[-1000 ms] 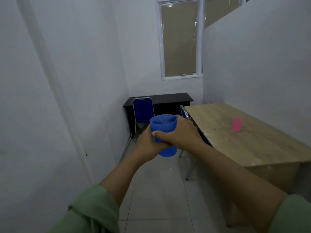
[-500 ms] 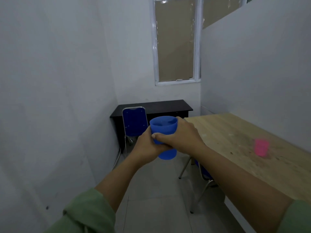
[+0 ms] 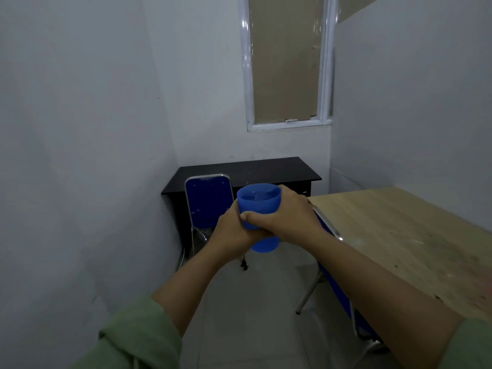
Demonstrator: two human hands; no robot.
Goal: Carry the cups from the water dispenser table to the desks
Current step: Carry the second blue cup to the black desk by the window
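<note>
Holding blue cup (image 3: 259, 202) w/ both hands (upright) beside wooden desk (image 3: 415, 235).

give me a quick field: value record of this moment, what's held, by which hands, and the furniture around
held item: blue plastic cup, upright, liquid visible inside
left hand: wrapped round the cup's left side and back
right hand: wrapped over the cup's front, thumb across it
grip: both hands closed on the cup
cup position: in the air, above the floor, not on any desk
ahead: black desk under the window, blue chair with metal frame at it
right: light wooden desk
sleeves: green
</note>
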